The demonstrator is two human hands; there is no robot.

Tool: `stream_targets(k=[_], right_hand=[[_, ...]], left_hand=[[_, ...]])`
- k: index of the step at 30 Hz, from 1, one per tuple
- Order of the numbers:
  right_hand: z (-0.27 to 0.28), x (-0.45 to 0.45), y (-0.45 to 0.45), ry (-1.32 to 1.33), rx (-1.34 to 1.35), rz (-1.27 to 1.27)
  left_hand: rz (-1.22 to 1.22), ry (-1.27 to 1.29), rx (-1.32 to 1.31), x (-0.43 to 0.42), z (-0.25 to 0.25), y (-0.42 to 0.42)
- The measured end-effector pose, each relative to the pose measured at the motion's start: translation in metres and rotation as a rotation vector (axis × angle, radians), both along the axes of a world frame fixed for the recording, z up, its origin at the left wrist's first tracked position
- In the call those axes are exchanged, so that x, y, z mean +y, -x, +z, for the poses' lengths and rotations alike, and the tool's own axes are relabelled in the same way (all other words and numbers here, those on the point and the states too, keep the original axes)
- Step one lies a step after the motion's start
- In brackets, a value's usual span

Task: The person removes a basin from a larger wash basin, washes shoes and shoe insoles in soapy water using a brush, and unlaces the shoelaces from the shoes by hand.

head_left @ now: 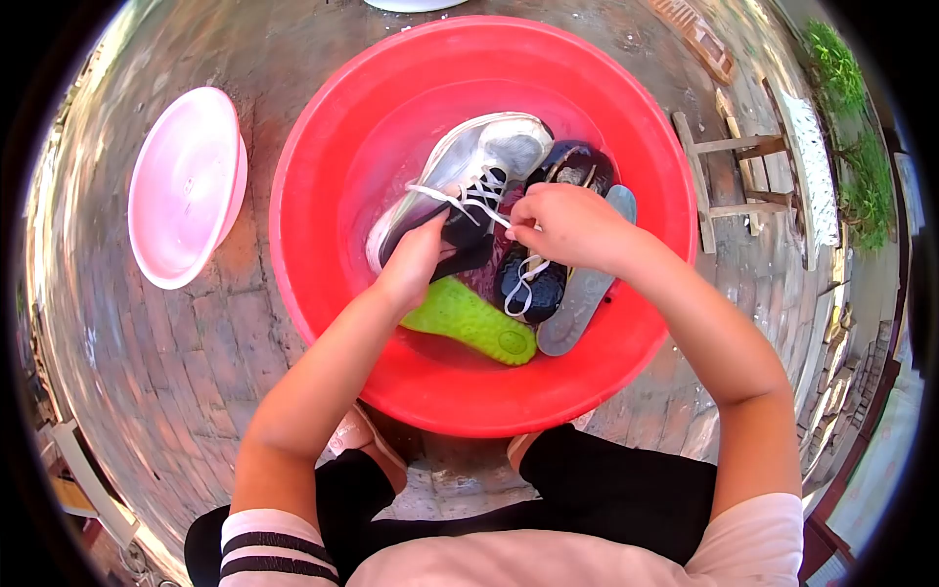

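Observation:
A white and grey shoe with white laces is held over the big red basin. My left hand is closed on its black collar, the fingers partly hidden inside. My right hand pinches the end of a white lace to the right of the shoe. Beneath and beside that hand a wet black shoe lies in the basin. A lime green insole rests in the water below the held shoe, and a grey insole leans at the right.
A pink basin stands on the brick ground at the left. Wooden frames lie at the right, near green plants. Part of a white container shows at the top edge. My knees are close below the red basin.

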State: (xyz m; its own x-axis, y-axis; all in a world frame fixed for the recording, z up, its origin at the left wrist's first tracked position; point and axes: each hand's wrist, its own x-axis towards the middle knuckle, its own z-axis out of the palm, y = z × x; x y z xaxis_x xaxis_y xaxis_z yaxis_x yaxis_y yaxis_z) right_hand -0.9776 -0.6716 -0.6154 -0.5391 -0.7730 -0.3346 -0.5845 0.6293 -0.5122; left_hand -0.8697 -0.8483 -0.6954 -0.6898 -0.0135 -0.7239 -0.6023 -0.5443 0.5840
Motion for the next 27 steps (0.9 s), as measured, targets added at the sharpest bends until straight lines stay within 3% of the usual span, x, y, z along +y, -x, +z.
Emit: stream_targets(k=[1,4,7,11,13,15,16,17,19,21,22,23,25,27], right_hand=[[-0.008,-0.007,-0.001,0.133,0.091,-0.042],[-0.017,-0.034,0.000,0.309,-0.050,-0.215],[-0.042,-0.045,-0.010,0.295,-0.320,-0.390],[-0.045,-0.053,-0.016,0.339,-0.890,-0.754],[-0.050,-0.052,-0.020,0.368,-0.909,-0.774],[-0.051,-0.048,-0.023,0.404,-0.888,-0.738],[-0.052,-0.046,-0.022,0.424,-0.904,-0.744],[-0.052,-0.043,-0.023,0.436,-0.928,-0.726],[-0.051,-0.039,-0.022,0.460,-0.981,-0.681],[-0.051,-0.041,-0.023,0.476,-1.009,-0.686],[-0.054,-0.042,-0.025,0.505,-1.036,-0.687],[-0.055,-0.043,-0.026,0.532,-1.064,-0.688],[-0.054,-0.046,-0.027,0.553,-1.116,-0.692],[-0.051,-0.048,-0.027,0.562,-1.130,-0.702]], left_hand=[[-0.023,0.022,0.008,0.000,-0.004,-0.001],[-0.061,0.066,0.018,0.001,-0.006,-0.005],[-0.060,0.062,0.034,-0.001,-0.008,-0.004],[-0.108,0.088,0.040,0.001,-0.003,-0.006],[-0.185,0.172,0.042,-0.003,-0.008,-0.008],[-0.307,0.407,0.097,-0.001,0.014,-0.011],[-0.484,0.570,0.212,-0.001,0.034,-0.014],[-0.373,0.740,0.413,0.008,0.030,-0.025],[-0.855,0.949,0.325,-0.002,0.081,-0.027],[-0.992,1.092,0.228,-0.007,0.134,-0.004],[-0.726,1.221,0.341,-0.010,0.129,-0.003],[-0.541,1.396,0.624,-0.018,0.114,0.006],[-0.454,1.656,0.826,-0.030,0.089,0.019],[-0.594,1.524,0.714,-0.038,0.076,0.023]])
